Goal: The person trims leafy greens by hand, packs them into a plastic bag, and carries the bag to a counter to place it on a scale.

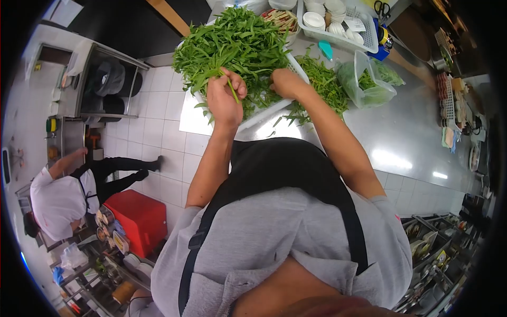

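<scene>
A large heap of leafy green vegetables fills a white plastic basket on the steel table. My left hand, over the heap's near left side, is closed around a thin green stem. At the basket's right side my right hand has its fingers bent into the leaves; the fingertips and anything between them are hidden. More loose greens lie on the table right of the basket, and a few bits of leaf are scattered near its front edge.
Right of the loose greens sits a clear plastic bag with greens inside. A teal object, a white basket of small dishes and scissors are farther back. At the left, a co-worker stands near a red box.
</scene>
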A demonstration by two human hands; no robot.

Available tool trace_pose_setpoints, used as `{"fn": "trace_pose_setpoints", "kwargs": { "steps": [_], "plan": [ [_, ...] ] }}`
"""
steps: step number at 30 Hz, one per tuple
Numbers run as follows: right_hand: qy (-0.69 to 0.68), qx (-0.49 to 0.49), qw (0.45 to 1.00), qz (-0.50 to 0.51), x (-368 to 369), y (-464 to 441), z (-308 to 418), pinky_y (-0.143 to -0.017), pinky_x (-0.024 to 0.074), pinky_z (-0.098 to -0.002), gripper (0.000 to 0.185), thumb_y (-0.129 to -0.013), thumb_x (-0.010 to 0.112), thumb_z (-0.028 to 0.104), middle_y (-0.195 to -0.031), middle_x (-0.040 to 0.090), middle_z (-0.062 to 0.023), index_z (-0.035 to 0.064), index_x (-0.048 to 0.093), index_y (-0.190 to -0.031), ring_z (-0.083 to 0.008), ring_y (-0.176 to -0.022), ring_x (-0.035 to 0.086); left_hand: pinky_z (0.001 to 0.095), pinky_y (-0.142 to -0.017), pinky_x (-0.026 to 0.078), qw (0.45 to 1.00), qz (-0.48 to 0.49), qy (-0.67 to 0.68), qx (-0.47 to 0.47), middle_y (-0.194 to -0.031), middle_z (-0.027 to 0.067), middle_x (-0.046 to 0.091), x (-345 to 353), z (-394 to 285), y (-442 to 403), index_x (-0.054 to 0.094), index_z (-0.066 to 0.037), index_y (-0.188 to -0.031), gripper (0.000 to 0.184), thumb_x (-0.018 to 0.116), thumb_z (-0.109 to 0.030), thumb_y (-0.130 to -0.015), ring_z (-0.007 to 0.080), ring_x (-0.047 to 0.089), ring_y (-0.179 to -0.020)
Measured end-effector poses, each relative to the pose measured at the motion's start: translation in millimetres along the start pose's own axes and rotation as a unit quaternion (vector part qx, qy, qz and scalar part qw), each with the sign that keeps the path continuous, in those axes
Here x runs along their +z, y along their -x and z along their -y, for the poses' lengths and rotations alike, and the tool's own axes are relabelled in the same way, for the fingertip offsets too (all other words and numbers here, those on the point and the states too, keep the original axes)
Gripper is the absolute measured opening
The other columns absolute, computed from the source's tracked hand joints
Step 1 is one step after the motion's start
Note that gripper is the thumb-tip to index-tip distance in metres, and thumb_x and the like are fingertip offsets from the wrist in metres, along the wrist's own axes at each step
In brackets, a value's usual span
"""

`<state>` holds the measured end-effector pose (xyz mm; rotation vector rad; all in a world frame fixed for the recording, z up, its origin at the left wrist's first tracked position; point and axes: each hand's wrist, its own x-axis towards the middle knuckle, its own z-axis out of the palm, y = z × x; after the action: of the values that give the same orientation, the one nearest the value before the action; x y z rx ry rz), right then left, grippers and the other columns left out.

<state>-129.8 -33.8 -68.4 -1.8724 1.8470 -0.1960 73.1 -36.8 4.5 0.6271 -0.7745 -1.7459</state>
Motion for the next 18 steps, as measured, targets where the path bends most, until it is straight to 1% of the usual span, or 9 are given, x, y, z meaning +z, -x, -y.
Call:
{"fn": "trace_pose_setpoints", "kwargs": {
  "steps": [2, 3, 6, 9, 10, 11, 12, 15, 18],
  "plan": [
    [0.035, 0.008, 0.999, 0.024, 6.0, -15.1, -2.5, -0.086, 0.0531, -0.0462, 0.023, -0.086, 0.069, 0.014, -0.101, 0.071, -0.0224, 0.0000, 0.074, -0.103, -0.0409, -0.098, 0.067, 0.0310, -0.061, 0.038, 1.000, -0.005, -0.011, 0.001, -0.078, 0.0063, 0.045, 2.2, -5.6, 4.0, 0.046, -0.009, -0.102, 0.010, 0.039, -0.015, -0.098, 0.0181, 0.045, -0.070],
    [-0.051, -0.021, 0.998, -0.038, 7.8, -12.3, -9.0, -0.087, 0.0533, -0.0469, 0.020, -0.086, 0.067, 0.011, -0.098, 0.070, -0.0287, -0.0057, 0.073, -0.095, -0.0428, -0.095, 0.068, 0.0314, -0.062, 0.039, 1.000, 0.000, -0.006, 0.014, -0.081, 0.0078, 0.048, -3.0, -7.3, 5.3, 0.046, -0.009, -0.103, 0.011, 0.039, -0.014, -0.097, 0.0188, 0.046, -0.071],
    [-0.144, -0.041, 0.985, -0.090, -32.7, 24.6, 0.7, -0.082, 0.0546, -0.0417, 0.022, -0.087, 0.066, 0.009, -0.096, 0.072, -0.0248, -0.0024, 0.074, -0.104, -0.0360, -0.093, 0.071, 0.0313, -0.062, 0.039, 1.000, -0.009, -0.013, -0.004, -0.086, 0.0105, 0.052, -13.2, -16.3, 12.4, 0.047, -0.008, -0.104, 0.010, 0.041, -0.012, -0.097, 0.0190, 0.047, -0.072],
    [-0.296, -0.025, 0.954, -0.050, -60.6, 50.9, 1.6, -0.080, 0.0543, -0.0328, 0.025, -0.090, 0.068, 0.012, -0.094, 0.075, -0.0114, 0.0007, 0.074, -0.112, -0.0168, -0.086, 0.068, 0.0275, -0.059, 0.038, 0.998, 0.017, -0.035, -0.047, -0.088, 0.0112, 0.057, -19.9, -8.9, 11.5, 0.050, -0.007, -0.106, 0.010, 0.047, -0.012, -0.097, 0.0149, 0.046, -0.070],
    [-0.329, -0.018, 0.943, -0.047, -61.7, 53.7, -1.7, -0.080, 0.0538, -0.0309, 0.025, -0.090, 0.068, 0.012, -0.094, 0.074, -0.0088, 0.0005, 0.074, -0.112, -0.0145, -0.086, 0.067, 0.0266, -0.058, 0.037, 0.996, 0.033, -0.052, -0.061, -0.088, 0.0109, 0.058, -20.5, -6.2, 9.9, 0.050, -0.007, -0.106, 0.010, 0.049, -0.012, -0.097, 0.0138, 0.046, -0.069],
    [-0.362, -0.010, 0.931, -0.046, -62.8, 56.1, -5.0, -0.079, 0.0532, -0.0290, 0.025, -0.091, 0.068, 0.012, -0.094, 0.074, -0.0062, 0.0003, 0.074, -0.112, -0.0121, -0.085, 0.065, 0.0234, -0.053, 0.033, 0.996, 0.021, -0.059, -0.065, -0.081, 0.0061, 0.058, -15.3, 2.3, 9.3, 0.055, -0.006, -0.101, 0.008, 0.058, -0.013, -0.096, 0.0085, 0.044, -0.063],
    [-0.394, -0.002, 0.918, -0.046, -64.4, 59.2, -6.0, -0.078, 0.0527, -0.0272, 0.025, -0.092, 0.068, 0.012, -0.094, 0.074, -0.0036, 0.0001, 0.074, -0.113, -0.0098, -0.085, 0.064, 0.0229, -0.052, 0.032, 0.992, 0.019, -0.097, -0.078, -0.079, 0.0040, 0.057, -8.8, 9.2, 8.0, 0.057, -0.006, -0.097, 0.008, 0.061, -0.012, -0.095, 0.0072, 0.042, -0.061],
    [-0.460, -0.021, 0.884, -0.080, -67.9, 67.2, 0.0, -0.078, 0.0525, -0.0264, 0.025, -0.092, 0.068, 0.012, -0.095, 0.074, -0.0033, -0.0014, 0.074, -0.112, -0.0099, -0.083, 0.064, 0.0209, -0.049, 0.026, 0.978, 0.017, -0.181, -0.103, -0.073, -0.0042, 0.055, 9.7, 25.3, 4.0, 0.065, -0.003, -0.089, 0.011, 0.073, -0.011, -0.091, 0.0021, 0.037, -0.054],
    [-0.501, -0.036, 0.857, -0.113, -63.0, 71.5, 1.6, -0.074, 0.0524, -0.0249, 0.020, -0.092, 0.067, 0.006, -0.089, 0.073, -0.0033, -0.0009, 0.075, -0.109, -0.0085, -0.078, 0.064, 0.0213, -0.049, 0.027, 0.966, 0.060, -0.233, -0.096, -0.075, -0.0036, 0.056, 25.9, 32.3, 0.2, 0.068, -0.001, -0.097, 0.014, 0.072, -0.013, -0.093, 0.0015, 0.037, -0.054]
  ]
}}
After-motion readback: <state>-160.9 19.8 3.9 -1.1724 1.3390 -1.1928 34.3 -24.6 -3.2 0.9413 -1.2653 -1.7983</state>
